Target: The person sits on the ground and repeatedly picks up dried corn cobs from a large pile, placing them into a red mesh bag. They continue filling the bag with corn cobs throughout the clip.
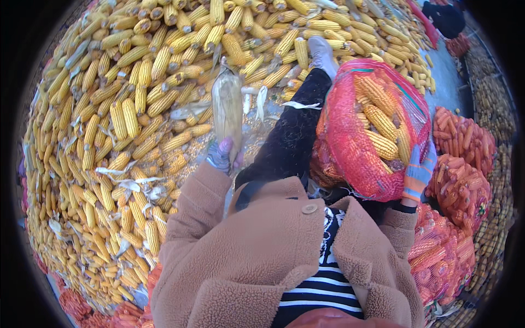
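Note:
In my left hand [221, 155], which wears a striped glove, is an ear of corn in its dry husk [226, 104]. It points away from me, above the edge of the corn pile [145, 115]. My right hand [420, 176], in a blue and orange glove, grips the right rim of a red mesh sack [350, 156]. The sack's mouth faces up, and bare yellow corn ears [380, 120] show inside it. It stands close against my right leg.
Several filled red mesh sacks [462, 186] stand to my right, beside a long band of stored corn [492, 136]. My leg and shoe [322, 54] reach forward between the pile and the open sack. Loose husks [134, 183] lie on the pile. A dark-clothed shape [445, 21] is at the far right.

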Motion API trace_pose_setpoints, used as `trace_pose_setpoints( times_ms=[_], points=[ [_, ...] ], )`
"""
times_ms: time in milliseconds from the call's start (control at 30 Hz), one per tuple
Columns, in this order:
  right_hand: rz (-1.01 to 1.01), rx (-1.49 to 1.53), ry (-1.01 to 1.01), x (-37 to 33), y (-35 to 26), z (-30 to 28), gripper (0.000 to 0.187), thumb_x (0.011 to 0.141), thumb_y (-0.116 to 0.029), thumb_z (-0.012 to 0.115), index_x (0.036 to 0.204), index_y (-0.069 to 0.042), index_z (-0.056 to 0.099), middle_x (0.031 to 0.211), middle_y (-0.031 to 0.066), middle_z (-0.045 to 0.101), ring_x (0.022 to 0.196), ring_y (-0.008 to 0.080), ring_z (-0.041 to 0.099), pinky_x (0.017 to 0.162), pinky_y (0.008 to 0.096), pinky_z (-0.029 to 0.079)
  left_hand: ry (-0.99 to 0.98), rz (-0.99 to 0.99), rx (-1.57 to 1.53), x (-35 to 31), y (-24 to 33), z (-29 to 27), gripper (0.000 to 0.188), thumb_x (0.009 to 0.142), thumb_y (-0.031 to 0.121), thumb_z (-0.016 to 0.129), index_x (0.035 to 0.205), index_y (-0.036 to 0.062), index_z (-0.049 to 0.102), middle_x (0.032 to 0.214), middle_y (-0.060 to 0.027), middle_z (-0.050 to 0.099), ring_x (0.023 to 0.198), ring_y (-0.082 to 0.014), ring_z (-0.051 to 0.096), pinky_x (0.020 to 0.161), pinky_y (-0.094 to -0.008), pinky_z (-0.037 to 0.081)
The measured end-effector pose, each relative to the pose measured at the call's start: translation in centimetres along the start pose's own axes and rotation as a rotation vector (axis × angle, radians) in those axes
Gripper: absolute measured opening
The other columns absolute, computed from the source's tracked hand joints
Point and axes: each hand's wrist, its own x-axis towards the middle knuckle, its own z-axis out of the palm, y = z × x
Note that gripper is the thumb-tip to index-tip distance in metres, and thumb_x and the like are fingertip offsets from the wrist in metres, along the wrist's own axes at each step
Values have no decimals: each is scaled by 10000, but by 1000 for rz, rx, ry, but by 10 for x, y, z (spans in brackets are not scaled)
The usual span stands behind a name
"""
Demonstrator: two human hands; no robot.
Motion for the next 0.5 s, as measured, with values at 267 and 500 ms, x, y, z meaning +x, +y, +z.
trace_pose_setpoints(
  times_ms=[267, 500],
  points=[
    [-84, 704, -68, -40, -51, -53, 323, 808, -113, 694, 1101, -26, 590, 1006, 149, 628, 948, 308, 627, 820, 360, 493, -574, 174, 252, 23, 31, 287, 994, 640, 671, 737, 1314, 15, 417, 1078, -134, 594, 958, -235, 604, 809, -337, 529],
    [157, 797, -180, -82, -7, -59, 320, 813, -228, 727, 1005, 0, 610, 816, 151, 607, 770, 308, 618, 670, 349, 473, -798, -205, 234, 17, -55, 395, 914, 770, 689, 612, 1367, 42, 367, 1251, -123, 514, 1151, -263, 514, 1003, -400, 404]
  ],
)
